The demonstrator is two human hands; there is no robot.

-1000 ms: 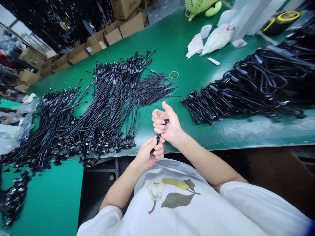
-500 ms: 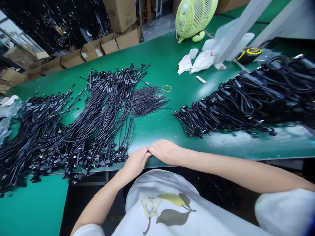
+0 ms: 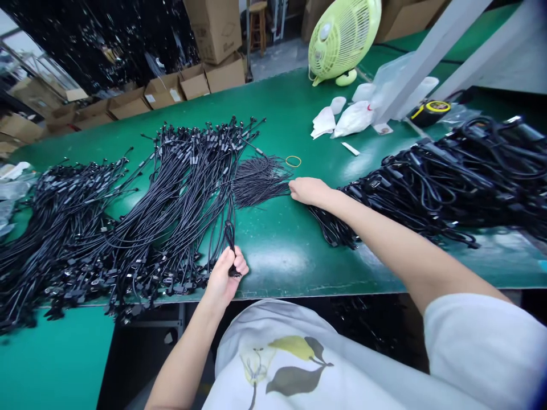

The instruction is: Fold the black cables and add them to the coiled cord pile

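Note:
My left hand is closed around a folded black cable, held upright near the table's front edge. The cable's looped end sticks out above the fist and a bit of it shows below. Farther out, my right hand has its fingertips pinched at the right-hand ends of a pile of thin black twist ties; how many are between the fingers is hidden. Left of both hands lie long loose black cables with connectors at their ends. Under and beyond my right forearm is a heap of folded, bundled cables.
A yellow rubber band lies beside the ties. On the green table also stand a lime-green fan, white plastic bags and a tape measure near a grey post. Cardboard boxes line the far edge.
My hands were together at the table edge and have parted. The right has reached forward to the twist ties; the left has turned up, showing the folded cable.

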